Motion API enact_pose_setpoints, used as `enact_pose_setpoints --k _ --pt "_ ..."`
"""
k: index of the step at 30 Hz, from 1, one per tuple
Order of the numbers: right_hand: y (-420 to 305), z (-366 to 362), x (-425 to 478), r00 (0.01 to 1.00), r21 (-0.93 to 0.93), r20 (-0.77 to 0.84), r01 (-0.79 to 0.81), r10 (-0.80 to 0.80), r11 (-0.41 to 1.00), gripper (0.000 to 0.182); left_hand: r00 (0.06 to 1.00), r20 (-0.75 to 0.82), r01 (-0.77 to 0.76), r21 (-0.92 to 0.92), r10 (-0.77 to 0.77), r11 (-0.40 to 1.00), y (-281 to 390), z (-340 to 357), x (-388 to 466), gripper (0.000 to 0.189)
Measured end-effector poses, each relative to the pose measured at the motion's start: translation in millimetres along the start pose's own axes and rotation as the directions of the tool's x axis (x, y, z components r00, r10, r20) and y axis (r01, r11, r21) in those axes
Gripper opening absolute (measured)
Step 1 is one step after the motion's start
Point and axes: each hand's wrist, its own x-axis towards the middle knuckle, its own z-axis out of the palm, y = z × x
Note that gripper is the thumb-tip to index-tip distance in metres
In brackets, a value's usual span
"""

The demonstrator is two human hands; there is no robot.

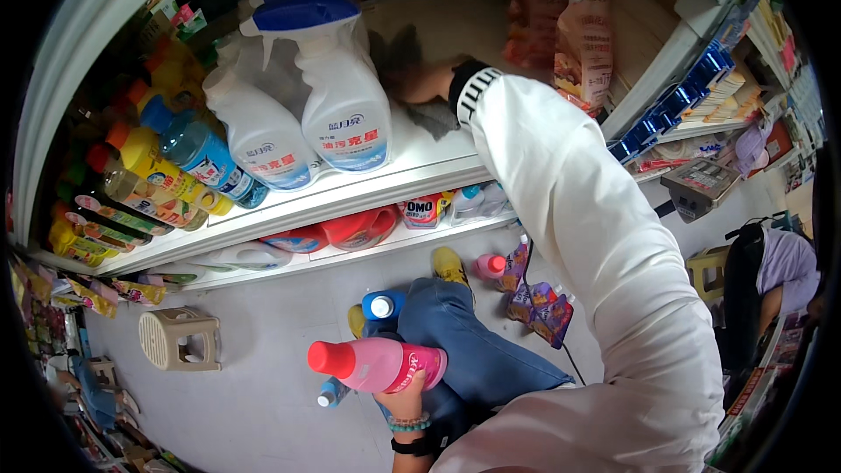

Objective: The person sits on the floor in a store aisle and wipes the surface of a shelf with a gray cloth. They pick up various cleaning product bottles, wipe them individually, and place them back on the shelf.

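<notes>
My left hand [402, 401] is wrapped around the lower part of a pink plastic bottle [374, 364] with a red cap. The bottle lies tilted above my knees, its cap pointing left. Inside the lit shelf, my right hand [424, 84] presses a grey cloth [437, 123] against the white shelf board [433, 161]; motion blurs the fingers. Just left of that hand stand white trigger spray bottles [348, 98] with blue heads, and a similar white bottle [263, 125] without a visible trigger. To its right, a spouted refill pouch [585, 46] stands at the shelf's end.
Bottles of cleaner [207, 151] crowd the shelf's left end. Red detergent bottles [361, 226] lie on the lower shelf. On the floor are a blue bottle [383, 306], purple pouches [542, 309], a pink bottle [489, 267] and a beige plastic stool [181, 338]. Another person [782, 269] is at right.
</notes>
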Motion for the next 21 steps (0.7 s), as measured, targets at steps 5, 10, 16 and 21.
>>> enact_pose_setpoints --k 5,10,16,21 --pt "77 27 2 0.950 0.179 -0.105 -0.274 0.295 0.945 0.047 1.000 -0.001 -0.018 0.093 0.018 0.996 -5 -3 -2 0.062" --pt "96 45 -31 0.942 0.005 -0.094 -0.323 0.322 0.947 0.043 1.000 0.017 -0.021 0.051 0.020 0.999 -12 -1 -4 0.060" --pt "-10 14 -114 0.930 0.154 -0.118 -0.329 0.348 0.932 0.029 0.978 0.004 -0.207 0.170 0.209 0.963 -25 -7 -8 0.059" --pt "-46 37 -183 0.925 0.157 -0.298 -0.198 0.238 0.968 0.030 0.984 -0.030 -0.173 0.118 0.178 0.978 -16 1 -16 0.056"
